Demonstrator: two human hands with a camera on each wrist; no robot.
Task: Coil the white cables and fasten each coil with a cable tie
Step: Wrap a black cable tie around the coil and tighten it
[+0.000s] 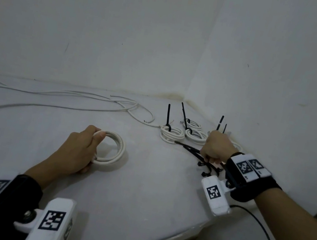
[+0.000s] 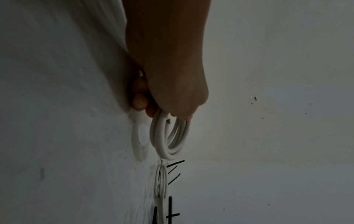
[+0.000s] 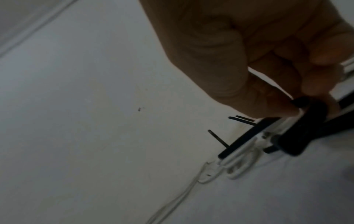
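My left hand [image 1: 82,147] grips a coil of white cable [image 1: 113,150] and holds it upright on the white table [image 1: 141,190]; the left wrist view shows the same coil [image 2: 168,141] hanging from my curled fingers [image 2: 139,101]. My right hand [image 1: 214,148] is at the right, over a small pile of loose black cable ties [image 1: 205,164]. Its thumb and fingers pinch one black tie [image 3: 300,131] close to the camera in the right wrist view. Several tied coils [image 1: 172,134] with black tie tails sticking up lie beyond it.
Loose white cables [image 1: 62,97] trail across the back left of the table. The white walls meet in a corner [image 1: 184,99] behind the tied coils. The table's front edge [image 1: 187,231] runs diagonally at the lower right, with a black wire [image 1: 265,230] hanging from my right wrist.
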